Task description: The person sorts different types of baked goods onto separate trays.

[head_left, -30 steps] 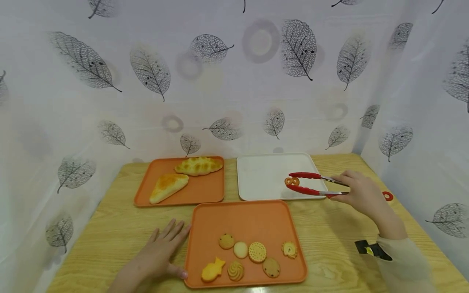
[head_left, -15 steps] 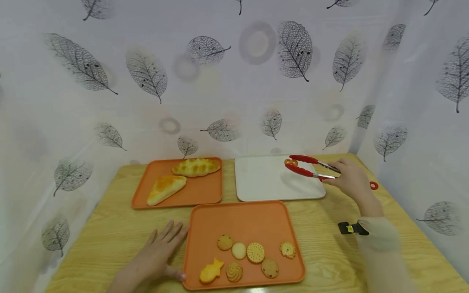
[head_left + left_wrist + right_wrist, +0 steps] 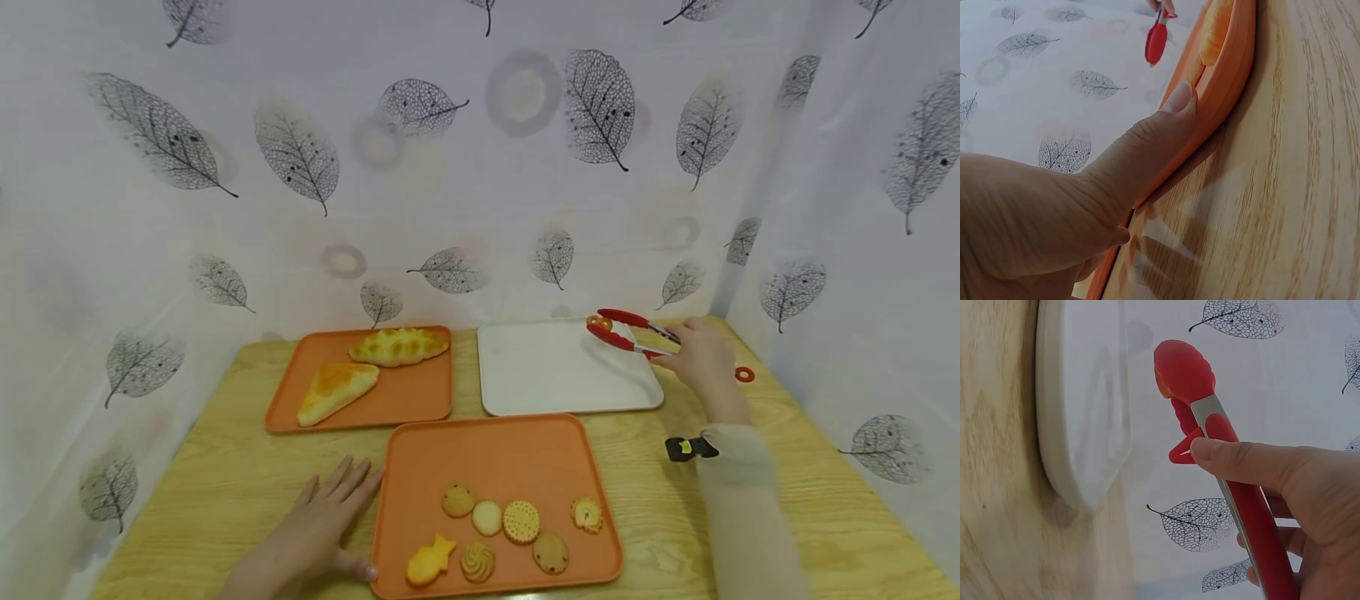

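My right hand (image 3: 703, 360) grips red-and-steel tongs (image 3: 613, 336) above the back right part of the white tray (image 3: 536, 375). Between the tong tips is a small brown pretzel-shaped cookie (image 3: 598, 322). In the right wrist view the thumb lies along the tongs (image 3: 1254, 519), with the other fingers behind them; the cookie is mostly hidden by the red tip. My left hand (image 3: 318, 529) lies with fingers spread at the left edge of the front orange tray (image 3: 480, 446). Its thumb touches the tray's rim (image 3: 1222, 94) in the left wrist view.
Several cookies, among them a fish-shaped one (image 3: 431, 561) and a ring-shaped one (image 3: 587, 516), lie on the front tray. A second orange tray (image 3: 412, 400) at back left holds a triangular bread (image 3: 337, 390) and a braided bread (image 3: 399, 346). A leaf-print curtain (image 3: 450, 183) surrounds the wooden table (image 3: 247, 450).
My right hand has carried the tongs and the cookie farther back over the white tray, and the forearm has shifted left. My left hand keeps its place by the front tray.
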{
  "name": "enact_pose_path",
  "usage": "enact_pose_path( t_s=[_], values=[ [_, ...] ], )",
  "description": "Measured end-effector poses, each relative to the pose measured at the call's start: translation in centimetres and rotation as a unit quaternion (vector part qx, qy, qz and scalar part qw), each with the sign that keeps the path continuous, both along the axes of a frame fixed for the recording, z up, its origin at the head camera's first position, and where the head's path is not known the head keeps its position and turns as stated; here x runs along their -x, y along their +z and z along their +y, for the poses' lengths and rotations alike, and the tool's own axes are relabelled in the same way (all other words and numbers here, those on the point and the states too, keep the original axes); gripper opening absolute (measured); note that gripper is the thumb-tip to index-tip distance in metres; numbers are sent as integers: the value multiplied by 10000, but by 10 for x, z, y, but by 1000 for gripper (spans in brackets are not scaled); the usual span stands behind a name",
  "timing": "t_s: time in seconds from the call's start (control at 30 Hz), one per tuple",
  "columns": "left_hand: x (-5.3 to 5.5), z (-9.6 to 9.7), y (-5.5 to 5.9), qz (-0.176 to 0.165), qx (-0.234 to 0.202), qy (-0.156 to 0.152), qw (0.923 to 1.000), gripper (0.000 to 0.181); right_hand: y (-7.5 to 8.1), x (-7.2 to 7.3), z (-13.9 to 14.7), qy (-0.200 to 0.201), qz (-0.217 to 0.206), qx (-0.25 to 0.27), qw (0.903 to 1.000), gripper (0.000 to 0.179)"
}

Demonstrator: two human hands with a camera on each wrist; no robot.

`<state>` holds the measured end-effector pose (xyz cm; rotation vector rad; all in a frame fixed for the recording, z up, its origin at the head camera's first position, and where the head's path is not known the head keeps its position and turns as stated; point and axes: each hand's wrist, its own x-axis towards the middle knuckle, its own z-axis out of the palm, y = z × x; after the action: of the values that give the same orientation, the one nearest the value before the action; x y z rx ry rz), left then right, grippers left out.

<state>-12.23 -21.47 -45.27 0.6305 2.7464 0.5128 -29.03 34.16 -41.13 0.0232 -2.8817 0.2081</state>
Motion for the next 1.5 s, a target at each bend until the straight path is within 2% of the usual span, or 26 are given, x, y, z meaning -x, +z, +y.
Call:
enact_pose_path(
  t_s=[0.17,0.3,0.57,0.77,0.97,1.23,1.5],
  values=[
    [-1,0,-1,6,-9,-20,10000,124,-11,7,5,-71,-222,91,9997,64],
    [-2,0,-2,37,-8,-34,10000,123,-17,7,9,-73,-340,239,9991,63],
    [-3,2,1,-43,-52,-9,10000,123,-18,2,9,-87,-358,335,9988,62],
    [-2,4,5,-44,-57,18,10000,124,-21,4,10,-122,-414,337,9985,61],
    [-1,3,3,-32,-51,1,10000,124,-24,5,10,-140,-381,419,9983,63],
    [-2,2,3,-91,-150,11,9998,123,-17,3,10,-51,-380,506,9980,69],
    [-2,0,2,-63,-145,-6,9999,122,0,-6,2,327,-260,944,9947,73]
  ],
)
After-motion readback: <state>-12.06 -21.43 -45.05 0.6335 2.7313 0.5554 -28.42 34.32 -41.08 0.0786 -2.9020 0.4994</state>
